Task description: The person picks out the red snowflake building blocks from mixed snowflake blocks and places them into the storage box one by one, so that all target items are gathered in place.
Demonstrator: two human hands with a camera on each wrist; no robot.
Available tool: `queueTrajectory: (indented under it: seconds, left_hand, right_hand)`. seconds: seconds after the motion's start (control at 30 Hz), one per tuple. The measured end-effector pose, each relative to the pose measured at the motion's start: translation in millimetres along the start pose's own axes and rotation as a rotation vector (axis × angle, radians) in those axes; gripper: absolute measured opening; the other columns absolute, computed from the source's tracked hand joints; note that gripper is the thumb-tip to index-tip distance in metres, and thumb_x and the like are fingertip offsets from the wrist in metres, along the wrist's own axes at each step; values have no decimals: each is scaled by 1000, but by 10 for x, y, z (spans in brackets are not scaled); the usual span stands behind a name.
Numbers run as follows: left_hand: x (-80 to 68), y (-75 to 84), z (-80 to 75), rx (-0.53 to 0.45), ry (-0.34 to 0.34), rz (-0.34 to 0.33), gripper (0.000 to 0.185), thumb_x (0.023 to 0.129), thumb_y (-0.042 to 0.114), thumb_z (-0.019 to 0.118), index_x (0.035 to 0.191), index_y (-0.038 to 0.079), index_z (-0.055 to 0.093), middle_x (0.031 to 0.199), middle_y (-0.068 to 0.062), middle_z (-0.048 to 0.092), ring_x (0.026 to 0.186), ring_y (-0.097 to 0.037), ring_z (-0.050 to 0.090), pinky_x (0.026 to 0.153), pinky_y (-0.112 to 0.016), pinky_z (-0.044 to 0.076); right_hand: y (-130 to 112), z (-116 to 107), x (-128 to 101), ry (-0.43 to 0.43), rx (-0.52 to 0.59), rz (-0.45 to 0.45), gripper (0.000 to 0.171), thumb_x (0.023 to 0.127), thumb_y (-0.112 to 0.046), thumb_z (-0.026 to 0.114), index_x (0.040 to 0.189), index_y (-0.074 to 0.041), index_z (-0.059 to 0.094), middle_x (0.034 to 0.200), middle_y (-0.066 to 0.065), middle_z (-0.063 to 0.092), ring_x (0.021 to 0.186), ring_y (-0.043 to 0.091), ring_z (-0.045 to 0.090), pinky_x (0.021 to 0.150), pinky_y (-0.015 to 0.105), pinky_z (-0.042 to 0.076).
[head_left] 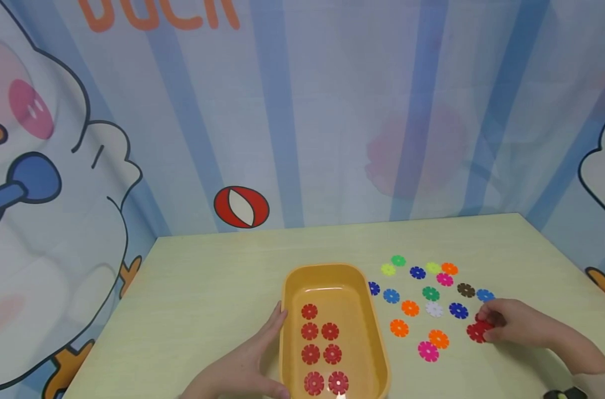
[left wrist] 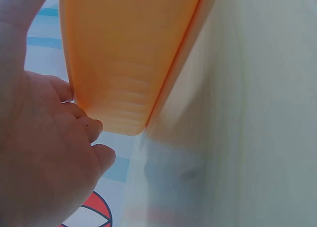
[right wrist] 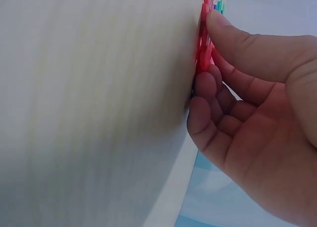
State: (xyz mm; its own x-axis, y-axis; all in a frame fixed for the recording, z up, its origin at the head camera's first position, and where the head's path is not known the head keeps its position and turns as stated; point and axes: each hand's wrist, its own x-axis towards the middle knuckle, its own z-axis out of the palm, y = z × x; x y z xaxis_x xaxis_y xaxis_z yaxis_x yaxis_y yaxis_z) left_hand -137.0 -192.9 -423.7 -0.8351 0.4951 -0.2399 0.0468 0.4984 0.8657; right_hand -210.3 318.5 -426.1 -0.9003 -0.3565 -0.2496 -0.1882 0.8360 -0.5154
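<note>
An orange tray [head_left: 377,332] stands on the pale table near its front, with several red snowflake discs [head_left: 309,331] lying flat in two columns inside. My left hand [head_left: 262,354] rests along the tray's left outer wall [left wrist: 124,53], its fingers [left wrist: 91,130] lying against it. To the right, my right hand [head_left: 489,324] pinches a red disc [head_left: 477,332] at the table surface. In the right wrist view the thumb [right wrist: 233,31] sits on that red disc [right wrist: 202,43] and the curled fingers [right wrist: 203,88] lie below it.
Several loose discs in orange [head_left: 399,328], pink [head_left: 428,351], blue [head_left: 458,310], green [head_left: 430,293], yellow and white lie between the tray and my right hand. The table [head_left: 207,277] ends at a cartoon-printed fabric backdrop [head_left: 282,138]. A dark object [head_left: 564,394] shows at the bottom right.
</note>
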Motion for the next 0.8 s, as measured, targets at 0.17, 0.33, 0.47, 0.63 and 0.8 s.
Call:
queueTrajectory:
  seconds: [0.17,0.33,0.47,0.63,0.8]
  left_hand:
    - [-3,8,4,18,6,-8,117,72,50,81,156,26,4,161,8,-9,149,-29,4,112,-62,20]
    - [-5,16,11,31,13,-16,117,71,50,81,156,26,4,161,9,-8,149,-27,4,112,-61,21]
    - [-6,8,9,43,13,-5,117,71,51,81,156,26,4,161,9,-9,149,-27,4,112,-61,21]
    - [0,-4,-6,59,4,35,117,72,49,81,157,23,5,161,5,-11,148,-29,3,113,-60,20]
    - [1,-10,-7,63,4,50,117,72,49,82,157,23,5,161,6,-11,148,-28,3,113,-60,20]
  right_hand:
    - [-3,-6,6,-7,-1,0,27,78,-13,78,96,-4,61,82,0,56,78,18,48,63,23,45]
    - [5,-10,-2,-6,0,-25,27,78,-14,78,96,-5,60,81,0,54,75,14,46,62,22,43]
    - [10,-27,-11,-14,18,-65,20,81,-10,75,93,-6,60,80,-1,54,72,9,45,61,22,43]
    - [-2,-51,-17,-18,22,-69,11,85,-6,69,90,-6,59,80,-1,55,72,8,46,62,21,45]
    - [-23,-53,-24,-23,26,-25,10,87,-7,68,89,-7,59,78,0,55,72,11,47,62,21,45]
